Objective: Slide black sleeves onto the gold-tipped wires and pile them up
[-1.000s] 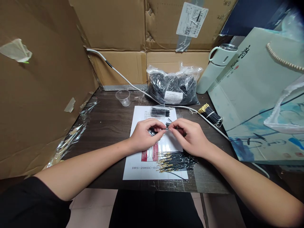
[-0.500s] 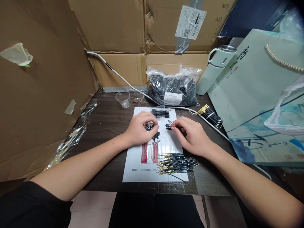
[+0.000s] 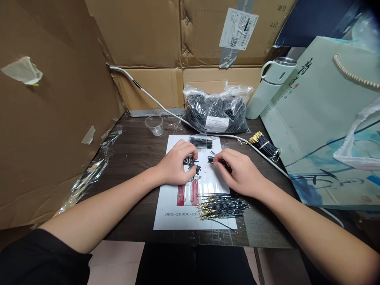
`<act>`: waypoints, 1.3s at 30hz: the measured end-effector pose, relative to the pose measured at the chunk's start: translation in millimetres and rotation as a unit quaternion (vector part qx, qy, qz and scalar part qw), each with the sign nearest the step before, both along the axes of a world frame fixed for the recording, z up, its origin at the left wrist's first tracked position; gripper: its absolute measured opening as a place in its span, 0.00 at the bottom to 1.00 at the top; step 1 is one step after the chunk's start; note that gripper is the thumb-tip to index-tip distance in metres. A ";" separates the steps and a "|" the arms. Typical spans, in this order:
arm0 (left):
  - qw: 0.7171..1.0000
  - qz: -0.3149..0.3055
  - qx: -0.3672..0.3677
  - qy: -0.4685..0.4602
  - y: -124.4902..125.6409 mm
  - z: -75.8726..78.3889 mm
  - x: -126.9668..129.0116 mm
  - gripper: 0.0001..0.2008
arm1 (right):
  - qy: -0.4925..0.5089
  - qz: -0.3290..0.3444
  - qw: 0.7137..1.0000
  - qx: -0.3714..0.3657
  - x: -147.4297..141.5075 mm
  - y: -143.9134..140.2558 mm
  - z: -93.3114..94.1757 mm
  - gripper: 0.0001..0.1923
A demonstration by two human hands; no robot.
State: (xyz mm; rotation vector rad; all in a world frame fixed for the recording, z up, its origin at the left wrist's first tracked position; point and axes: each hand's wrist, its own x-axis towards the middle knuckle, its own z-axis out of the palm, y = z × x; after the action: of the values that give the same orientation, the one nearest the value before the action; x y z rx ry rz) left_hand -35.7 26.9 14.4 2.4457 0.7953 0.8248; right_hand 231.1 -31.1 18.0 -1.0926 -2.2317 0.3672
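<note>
My left hand point(image 3: 178, 163) rests over the upper left of the white sheet point(image 3: 166, 198), thumb and forefinger apart. Short black tube pieces point(image 3: 190, 162) lie loose in the gap between them; whether a fingertip touches any, I cannot tell. To the right, my right hand point(image 3: 236, 168) pinches a small bundle of thin black wires point(image 3: 210, 159), its ends poking out leftward past the fingertips. Nearer me, a pile of black wires with gold-coloured ends point(image 3: 222, 206) lies across the sheet. Above the hands, more black pieces point(image 3: 202, 143) sit in a clear holder.
At the back stands a clear bag of black pieces point(image 3: 216, 111), with a plastic cup point(image 3: 154, 126) to its left. A white cable point(image 3: 154, 99) crosses the table. On the right are a tied wire bundle point(image 3: 264, 144), a bottle point(image 3: 268, 91) and a paper bag point(image 3: 320, 114).
My left thumb and forefinger, touching before, have parted, and more of the short black pieces show between them. My right hand keeps its pinch in nearly the same place.
</note>
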 end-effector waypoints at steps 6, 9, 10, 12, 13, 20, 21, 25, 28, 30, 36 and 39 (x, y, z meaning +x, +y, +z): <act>1.000 -0.021 -0.007 0.014 -1.7 -3.6 0.5 0.08 | -0.003 0.005 1.000 -0.012 -0.9 -1.8 -1.3 0.06; 1.000 -0.019 -0.006 -0.001 -1.8 -5.3 1.2 0.07 | 0.000 0.006 1.000 -0.011 -1.4 -2.2 -1.4 0.06; 1.000 -0.019 -0.006 -0.004 -1.8 -5.4 1.6 0.06 | 0.002 0.006 1.000 -0.009 -1.5 -2.1 -1.3 0.06; 1.000 -0.019 -0.007 -0.011 -1.8 -4.9 2.4 0.06 | 0.004 0.007 1.000 -0.007 -1.7 -2.1 -1.1 0.06; 1.000 -0.018 -0.007 -0.017 -1.8 -4.6 2.7 0.06 | 0.005 0.007 1.000 -0.007 -1.7 -2.0 -1.0 0.06; 1.000 0.000 0.008 -0.029 -0.1 -3.6 0.7 0.07 | 0.006 0.008 1.000 -0.014 -2.1 -2.5 -0.7 0.05; 1.000 0.005 0.011 -0.022 0.2 -3.5 0.0 0.08 | 0.006 0.009 1.000 -0.015 -2.1 -2.5 -0.8 0.06; 1.000 0.019 0.018 0.003 -0.4 -2.3 -0.7 0.10 | 0.009 0.012 1.000 -0.017 -1.9 -2.5 -1.5 0.06; 1.000 0.006 0.021 -0.009 -2.2 -2.2 1.9 0.08 | 0.008 0.012 1.000 -0.022 -1.7 -2.5 -2.5 0.06; 1.000 -0.003 0.026 -0.008 -3.0 -3.4 3.8 0.05 | 0.007 0.012 1.000 -0.025 -1.7 -2.6 -2.9 0.06; 1.000 -0.007 0.019 -0.001 -2.3 -8.8 4.7 0.02 | 0.008 0.011 0.999 -0.030 -2.2 -2.9 -2.9 0.06; 1.000 -0.009 0.018 -0.014 -2.3 -9.3 4.4 0.03 | 0.008 0.011 0.999 -0.030 -2.3 -2.7 -2.5 0.06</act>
State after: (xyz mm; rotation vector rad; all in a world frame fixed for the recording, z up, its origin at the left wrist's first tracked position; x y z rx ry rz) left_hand -31.3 24.6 5.1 2.4631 0.7527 0.8721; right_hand 228.8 -33.8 15.5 -1.0927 -2.2339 0.4520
